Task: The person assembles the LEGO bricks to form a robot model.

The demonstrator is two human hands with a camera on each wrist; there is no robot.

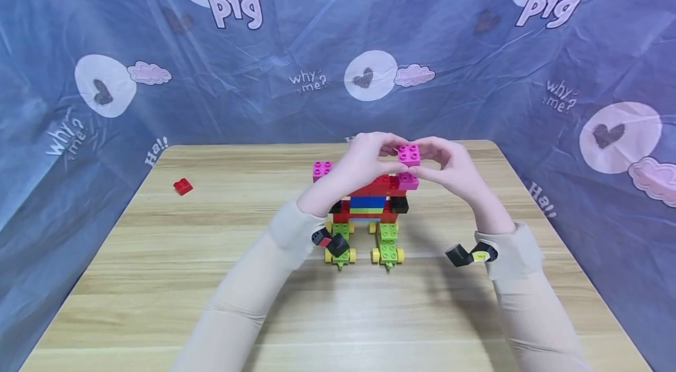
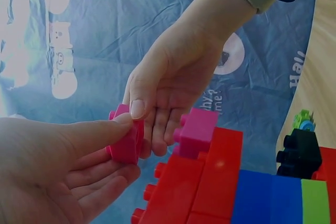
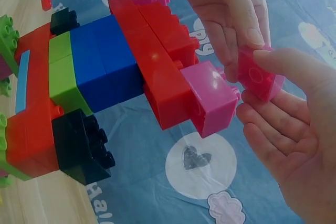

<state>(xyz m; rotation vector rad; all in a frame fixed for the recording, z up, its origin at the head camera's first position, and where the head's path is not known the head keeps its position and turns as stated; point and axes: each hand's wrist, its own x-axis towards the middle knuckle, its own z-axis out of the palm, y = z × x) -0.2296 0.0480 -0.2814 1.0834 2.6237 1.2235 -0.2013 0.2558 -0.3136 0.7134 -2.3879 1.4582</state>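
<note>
Thumb and fingers of my left hand (image 1: pixel 361 165) pinch a small pink building brick (image 1: pixel 409 154) from the left. From the right, my right hand (image 1: pixel 449 168) pinches the same brick, thumb on its near side. The held brick (image 3: pixel 261 74) hangs just above a second pink brick (image 3: pixel 211 97), which sits on the right end of the model's red top row (image 3: pixel 155 59). In the right wrist view its hollow underside shows. Below the red row, the model has blue bricks (image 3: pixel 105 59), lime bricks and a black brick (image 3: pixel 81 148) at each side.
The model stands on green wheeled bases (image 1: pixel 388 243) with yellow wheels. Another pink brick (image 1: pixel 322 169) tops its left end. A loose red brick (image 1: pixel 182 186) lies far left on the wooden table (image 1: pixel 174 278). A blue printed cloth (image 1: pixel 296 20) hangs behind.
</note>
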